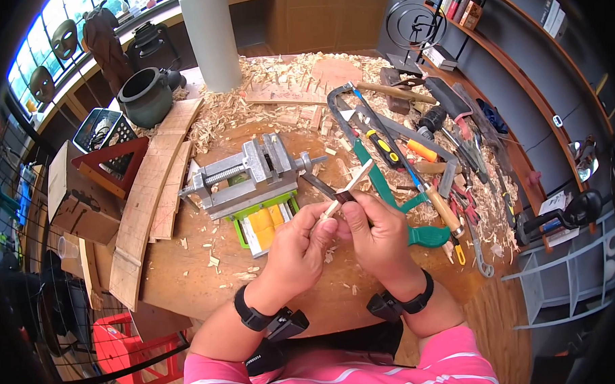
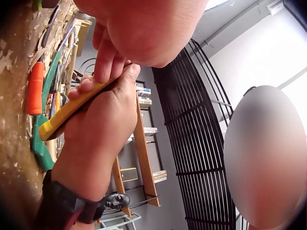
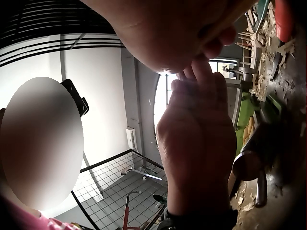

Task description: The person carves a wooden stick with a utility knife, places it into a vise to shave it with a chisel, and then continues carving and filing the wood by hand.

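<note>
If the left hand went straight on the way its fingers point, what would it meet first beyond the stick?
Probably the dark tool in the right hand, crossing the stick just past the left hand; depth is unclear, so the right hand itself might come first.

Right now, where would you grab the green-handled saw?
Probably by the green handle, coming from the near side, just right of the right hand: its rounded end lies uncovered there, while the frame stretches away. Mind the wooden handle close beside it.
</note>
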Demonstrator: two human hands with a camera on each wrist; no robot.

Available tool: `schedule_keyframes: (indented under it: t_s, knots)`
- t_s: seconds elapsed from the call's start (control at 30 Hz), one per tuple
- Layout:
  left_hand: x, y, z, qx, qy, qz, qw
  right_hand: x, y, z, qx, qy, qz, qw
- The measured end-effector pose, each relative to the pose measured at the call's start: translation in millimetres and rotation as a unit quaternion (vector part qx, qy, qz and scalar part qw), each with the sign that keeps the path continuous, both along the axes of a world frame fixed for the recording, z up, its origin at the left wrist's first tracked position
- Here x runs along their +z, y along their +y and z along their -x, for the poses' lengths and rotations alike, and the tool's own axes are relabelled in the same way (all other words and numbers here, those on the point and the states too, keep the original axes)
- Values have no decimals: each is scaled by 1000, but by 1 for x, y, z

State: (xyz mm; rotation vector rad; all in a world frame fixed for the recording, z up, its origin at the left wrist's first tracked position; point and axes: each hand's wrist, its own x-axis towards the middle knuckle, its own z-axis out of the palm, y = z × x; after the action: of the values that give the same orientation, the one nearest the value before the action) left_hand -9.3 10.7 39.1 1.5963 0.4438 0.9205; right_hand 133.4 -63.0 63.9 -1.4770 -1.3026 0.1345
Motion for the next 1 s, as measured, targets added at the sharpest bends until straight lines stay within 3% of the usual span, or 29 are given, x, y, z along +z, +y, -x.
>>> schedule_keyframes:
  t_s: [0.37, 0.57, 0.77, 0.83, 0.87, 1.0]
  knots:
    - [-1, -8, -4, 28, -1, 1, 1000, -1, -1, 4, 0, -20, 26, 999]
    - [3, -8, 0, 60, 24, -9, 998, -11, 0, 8, -5, -98, 10, 995]
    - [-3, -6, 0, 31, 15, 44, 998, -12, 0, 4, 26, -67, 29, 997]
    - [-1, -8, -6, 25, -25, 65, 997, -5, -1, 2, 36, 65, 60, 995]
    - [-2, -9, -7, 21, -23, 66, 997, -6, -1, 1, 32, 67, 60, 995]
    - [-5, -8, -5, 25, -19, 37, 999, -9, -1, 0, 4, -23, 36, 999]
